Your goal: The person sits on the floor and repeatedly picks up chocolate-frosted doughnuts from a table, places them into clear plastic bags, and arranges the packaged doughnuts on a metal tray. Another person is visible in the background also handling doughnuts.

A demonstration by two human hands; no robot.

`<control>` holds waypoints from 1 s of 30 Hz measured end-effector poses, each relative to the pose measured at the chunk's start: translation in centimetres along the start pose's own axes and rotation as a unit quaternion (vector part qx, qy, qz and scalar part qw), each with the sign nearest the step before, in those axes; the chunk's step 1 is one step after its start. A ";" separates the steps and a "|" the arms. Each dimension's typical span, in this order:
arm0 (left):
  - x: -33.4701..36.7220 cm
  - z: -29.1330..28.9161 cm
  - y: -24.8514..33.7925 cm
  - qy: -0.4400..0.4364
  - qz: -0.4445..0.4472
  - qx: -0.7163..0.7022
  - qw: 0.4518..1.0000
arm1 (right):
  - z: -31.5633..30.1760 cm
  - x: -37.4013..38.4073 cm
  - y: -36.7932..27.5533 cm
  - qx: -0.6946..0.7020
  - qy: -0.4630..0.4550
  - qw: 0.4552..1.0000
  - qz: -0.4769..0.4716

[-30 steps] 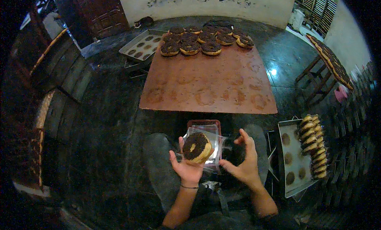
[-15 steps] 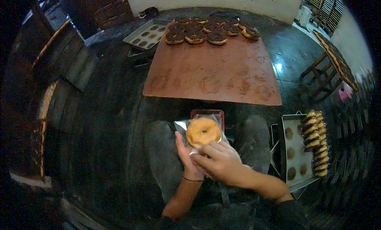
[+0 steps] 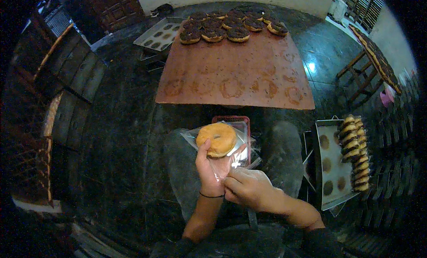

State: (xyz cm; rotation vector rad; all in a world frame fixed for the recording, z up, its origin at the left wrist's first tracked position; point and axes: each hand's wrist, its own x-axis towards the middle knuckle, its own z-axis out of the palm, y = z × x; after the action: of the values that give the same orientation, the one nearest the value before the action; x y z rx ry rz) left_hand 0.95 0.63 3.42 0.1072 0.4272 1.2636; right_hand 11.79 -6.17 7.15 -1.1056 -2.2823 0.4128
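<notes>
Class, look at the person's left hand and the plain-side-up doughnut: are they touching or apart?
Touching. The head view shows the left hand cupped under the doughnut, its thumb pressed against the doughnut's left edge through the clear plastic bag.

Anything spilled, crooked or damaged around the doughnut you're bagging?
Nothing stands out. The doughnut looks whole, plain side up, held in the left hand; the right hand pinches the clear bag. Round grease marks on the brown board, no spill.

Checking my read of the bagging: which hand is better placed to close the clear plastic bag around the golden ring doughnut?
Right. The right hand already pinches the clear plastic bag, while the left hand supports the golden ring doughnut.
</notes>
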 end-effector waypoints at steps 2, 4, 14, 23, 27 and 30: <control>-0.1 -0.8 1.3 -0.005 -0.059 -0.024 0.998 | -1.0 0.7 0.2 0.053 -0.068 0.996 -0.036; 0.2 -2.4 4.0 -0.004 -0.134 -0.059 0.989 | -5.4 0.1 0.7 0.298 -0.236 0.916 -0.127; -1.3 0.6 4.9 -0.092 -0.184 -0.089 0.975 | -3.1 -1.1 4.4 0.004 0.163 0.984 0.073; -1.4 -0.5 0.8 -0.030 -0.023 0.211 0.977 | -5.6 0.7 2.2 0.290 0.313 0.901 0.078; -1.3 -0.4 -1.3 -0.149 0.042 0.446 0.881 | -4.5 -4.1 4.7 0.398 0.304 0.821 0.273; -1.3 -0.7 -2.5 -0.117 -0.017 0.559 0.821 | -1.9 -7.9 6.7 0.503 0.345 0.715 0.342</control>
State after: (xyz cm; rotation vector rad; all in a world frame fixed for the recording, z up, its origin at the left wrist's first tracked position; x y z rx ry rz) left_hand 2.62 -1.44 2.34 1.2360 0.9066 0.7977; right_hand 20.97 -8.24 2.54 -1.1293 -0.6657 1.1192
